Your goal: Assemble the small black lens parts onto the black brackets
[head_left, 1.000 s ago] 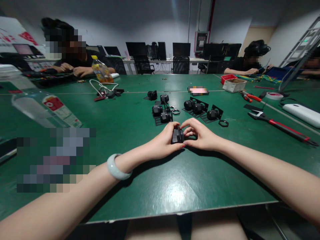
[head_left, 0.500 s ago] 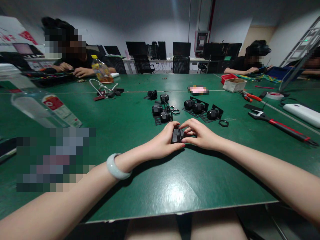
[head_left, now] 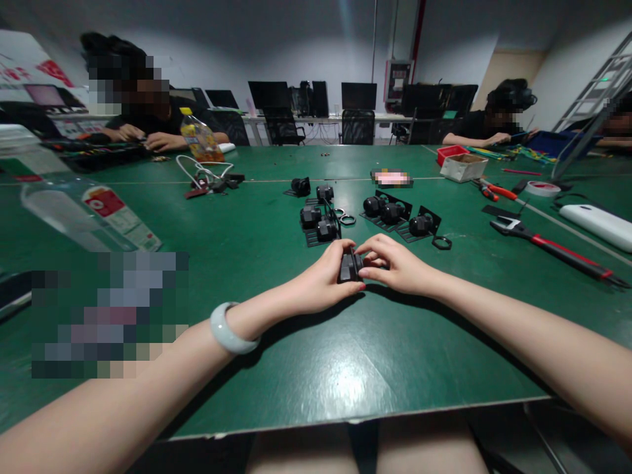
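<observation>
Low over the green table (head_left: 296,388), my left hand (head_left: 323,280) grips a black bracket part (head_left: 347,266) between thumb and fingers. On the part's right side, my right hand (head_left: 395,266) has its fingertips closed round a black round piece, partly hidden by the fingers. Just beyond my hands lie black bracket assemblies with round fittings: a group at the left (head_left: 326,229), a group at the right (head_left: 392,212) and a single one (head_left: 421,225). A loose black hex ring (head_left: 442,243) lies beside the single one, and more rings (head_left: 347,218) lie by the left group.
On the right lie an adjustable wrench (head_left: 557,253), pliers (head_left: 498,191), a tape roll (head_left: 543,189) and a white device (head_left: 597,224). A large clear bottle (head_left: 74,197) stands left; cables (head_left: 210,174) lie behind. People's hands (head_left: 165,141) work across the table.
The thumb of my right hand has shifted slightly against the black part. My left hand keeps its grip, and the objects on the table have not moved.
</observation>
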### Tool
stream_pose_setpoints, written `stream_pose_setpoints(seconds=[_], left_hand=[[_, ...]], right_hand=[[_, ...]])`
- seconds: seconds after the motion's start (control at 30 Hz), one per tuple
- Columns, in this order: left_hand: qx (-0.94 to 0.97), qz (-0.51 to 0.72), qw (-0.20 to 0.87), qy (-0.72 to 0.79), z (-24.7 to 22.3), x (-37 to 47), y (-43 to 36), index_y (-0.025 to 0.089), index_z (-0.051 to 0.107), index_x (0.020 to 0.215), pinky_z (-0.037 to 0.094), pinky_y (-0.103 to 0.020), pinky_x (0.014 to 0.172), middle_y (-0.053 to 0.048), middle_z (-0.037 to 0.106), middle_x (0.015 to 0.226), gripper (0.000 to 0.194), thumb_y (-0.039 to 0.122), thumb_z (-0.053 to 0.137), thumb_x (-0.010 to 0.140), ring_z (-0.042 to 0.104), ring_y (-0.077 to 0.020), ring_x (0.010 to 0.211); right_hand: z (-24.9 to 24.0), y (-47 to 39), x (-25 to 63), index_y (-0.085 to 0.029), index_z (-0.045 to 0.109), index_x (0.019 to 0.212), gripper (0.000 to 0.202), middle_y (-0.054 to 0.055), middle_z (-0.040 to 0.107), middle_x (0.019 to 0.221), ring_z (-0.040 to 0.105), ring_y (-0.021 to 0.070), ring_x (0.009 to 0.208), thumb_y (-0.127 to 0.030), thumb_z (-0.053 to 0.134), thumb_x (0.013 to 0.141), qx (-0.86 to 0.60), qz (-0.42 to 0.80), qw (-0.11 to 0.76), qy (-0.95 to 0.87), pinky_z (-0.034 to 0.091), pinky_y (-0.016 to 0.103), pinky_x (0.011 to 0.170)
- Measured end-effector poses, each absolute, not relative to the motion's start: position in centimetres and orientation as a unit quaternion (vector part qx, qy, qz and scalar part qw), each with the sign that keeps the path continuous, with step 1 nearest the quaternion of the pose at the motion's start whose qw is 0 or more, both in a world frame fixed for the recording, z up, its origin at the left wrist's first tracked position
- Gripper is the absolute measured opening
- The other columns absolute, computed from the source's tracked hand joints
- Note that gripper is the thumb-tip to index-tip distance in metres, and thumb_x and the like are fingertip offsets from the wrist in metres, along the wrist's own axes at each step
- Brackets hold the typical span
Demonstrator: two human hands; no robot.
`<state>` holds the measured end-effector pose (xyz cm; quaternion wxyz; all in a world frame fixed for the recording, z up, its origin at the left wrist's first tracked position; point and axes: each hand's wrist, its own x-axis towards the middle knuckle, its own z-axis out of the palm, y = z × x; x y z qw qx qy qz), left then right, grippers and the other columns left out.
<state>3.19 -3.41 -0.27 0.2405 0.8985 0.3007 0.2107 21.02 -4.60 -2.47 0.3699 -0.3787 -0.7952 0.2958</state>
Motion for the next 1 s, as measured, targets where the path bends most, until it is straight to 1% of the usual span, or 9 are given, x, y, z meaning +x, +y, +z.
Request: stream_pose_setpoints(seconds=[0.2, 0.33, 0.43, 0.53, 0.7, 1.0], left_hand=[[0.899, 0.209, 0.242, 0.301, -0.3, 3.18, -3.36, 0.014, 0.026, 0.109, 0.034, -0.032, 0.084, -0.008, 0.038, 0.104, 0.052, 0.029, 0.05, 0.066, 0.04, -0.0182, 0.097], [0.898, 0.214, 0.246, 0.295, -0.33, 3.18, -3.33, 0.014, 0.026, 0.109, 0.034, -0.033, 0.084, -0.008, 0.038, 0.104, 0.051, 0.03, 0.05, 0.066, 0.04, -0.0186, 0.098], [0.898, 0.221, 0.245, 0.291, -0.31, 3.2, -3.33, 0.014, 0.027, 0.109, 0.034, -0.033, 0.085, -0.008, 0.037, 0.106, 0.052, 0.031, 0.05, 0.066, 0.039, -0.0192, 0.099], [0.899, 0.223, 0.244, 0.288, -0.26, 3.23, -3.35, 0.015, 0.027, 0.108, 0.032, -0.034, 0.086, -0.009, 0.037, 0.106, 0.051, 0.032, 0.05, 0.066, 0.038, -0.0195, 0.101], [0.896, 0.227, 0.25, 0.289, -0.22, 3.25, -3.41, 0.014, 0.027, 0.108, 0.032, -0.035, 0.087, -0.009, 0.038, 0.106, 0.051, 0.031, 0.051, 0.066, 0.038, -0.0197, 0.101], [0.892, 0.225, 0.257, 0.295, -0.21, 3.25, -3.46, 0.015, 0.028, 0.107, 0.033, -0.034, 0.085, -0.008, 0.039, 0.105, 0.051, 0.031, 0.051, 0.065, 0.04, -0.0196, 0.098]], right_hand=[[-2.56, -4.72, 21.05, -0.02, 0.047, 0.094, 0.028, 0.004, 0.041, 0.095, 0.05, 0.0112, 0.08, -0.027, 0.053, 0.067, -0.386, 0.293, 0.37, -0.792, 0.045, 0.031, 0.074], [-2.62, -4.81, 21.09, -0.021, 0.044, 0.096, 0.037, 0.004, 0.04, 0.097, 0.05, 0.0121, 0.08, -0.028, 0.057, 0.063, -0.383, 0.293, 0.381, -0.789, 0.046, 0.031, 0.072], [-2.73, -4.77, 21.07, -0.022, 0.042, 0.098, 0.043, 0.004, 0.039, 0.098, 0.05, 0.0113, 0.079, -0.023, 0.06, 0.059, -0.373, 0.308, 0.388, -0.784, 0.046, 0.031, 0.071], [-2.88, -4.7, 21.01, -0.023, 0.041, 0.098, 0.045, 0.003, 0.038, 0.098, 0.05, 0.0098, 0.078, -0.016, 0.06, 0.058, -0.366, 0.314, 0.39, -0.784, 0.046, 0.031, 0.071], [-2.92, -4.72, 20.92, -0.022, 0.043, 0.097, 0.043, 0.002, 0.037, 0.098, 0.049, 0.0089, 0.077, -0.014, 0.058, 0.058, -0.373, 0.305, 0.387, -0.786, 0.046, 0.03, 0.071], [-2.41, -4.84, 21.01, -0.021, 0.046, 0.095, 0.035, 0.003, 0.039, 0.095, 0.049, 0.011, 0.082, -0.021, 0.057, 0.062, -0.372, 0.296, 0.378, -0.794, 0.044, 0.032, 0.076]])
